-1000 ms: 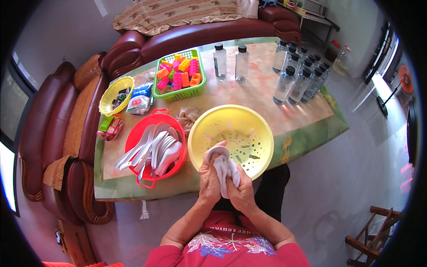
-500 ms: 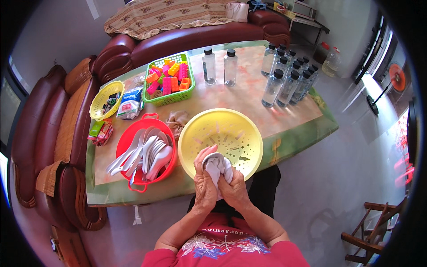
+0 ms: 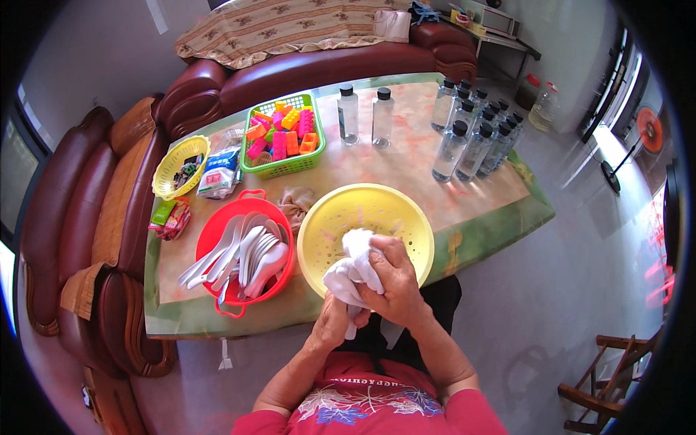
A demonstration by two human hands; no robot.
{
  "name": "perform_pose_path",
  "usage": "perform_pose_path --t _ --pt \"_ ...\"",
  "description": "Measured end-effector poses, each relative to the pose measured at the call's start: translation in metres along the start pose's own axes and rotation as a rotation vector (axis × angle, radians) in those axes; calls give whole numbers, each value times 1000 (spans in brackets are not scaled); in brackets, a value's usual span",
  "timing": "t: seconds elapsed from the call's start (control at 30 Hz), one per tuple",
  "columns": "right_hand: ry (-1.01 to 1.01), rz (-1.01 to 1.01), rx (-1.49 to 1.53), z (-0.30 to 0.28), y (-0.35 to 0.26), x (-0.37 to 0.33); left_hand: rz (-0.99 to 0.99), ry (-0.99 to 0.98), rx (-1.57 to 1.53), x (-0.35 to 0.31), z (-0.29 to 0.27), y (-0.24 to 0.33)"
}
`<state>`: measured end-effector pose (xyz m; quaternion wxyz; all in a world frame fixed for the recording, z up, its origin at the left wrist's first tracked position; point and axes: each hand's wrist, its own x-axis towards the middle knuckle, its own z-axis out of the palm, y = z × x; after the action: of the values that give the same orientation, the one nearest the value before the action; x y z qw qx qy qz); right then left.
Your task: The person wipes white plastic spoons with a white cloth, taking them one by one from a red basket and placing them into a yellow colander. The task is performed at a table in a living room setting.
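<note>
Head view, looking down at the near edge of the table (image 3: 464, 217). Both hands meet over the near rim of the yellow colander (image 3: 366, 235), which sits on the table just right of the red basin (image 3: 246, 254). The right hand (image 3: 391, 279) is clamped over a bunched white cloth (image 3: 355, 264), fingers curled across its top; the left hand (image 3: 330, 322) is closed around the cloth's lower tail from beneath. The cloth lies half inside the colander's bowl and half over its front rim (whether a smaller object is wrapped inside it cannot be told).

The work appears to be a rubbing or wiping stroke with the cloth. Done well, it calls for the lower hand to anchor while the upper hand turns or draws the cloth, with the folds kept gathered so no loose end trails off the table edge. The colander looks light and sits close to the edge; downward pressure on its rim could tip it toward the lap, so the force is best kept between the two hands.

The red basin holds white plastic spoons (image 3: 243, 254). Farther off stand a green basket (image 3: 284, 141) of coloured blocks and a cluster of clear bottles (image 3: 471, 134).
</note>
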<state>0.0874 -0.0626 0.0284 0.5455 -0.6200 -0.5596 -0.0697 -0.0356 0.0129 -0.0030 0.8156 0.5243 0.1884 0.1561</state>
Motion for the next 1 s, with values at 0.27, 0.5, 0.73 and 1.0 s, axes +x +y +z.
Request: perform_pose_path --t 0.27,0.5,0.73,1.0 --pt "-57 -13 92 -12 21 0 -165 -176 -350 -2 3 6" --pt "497 731 486 -1 13 -7 -203 -34 -417 2 13 13" --pt "-6 88 -186 19 -5 -23 0 145 -533 11 18 -3" --pt "-151 125 23 14 -24 -46 65 281 -435 9 -4 6"
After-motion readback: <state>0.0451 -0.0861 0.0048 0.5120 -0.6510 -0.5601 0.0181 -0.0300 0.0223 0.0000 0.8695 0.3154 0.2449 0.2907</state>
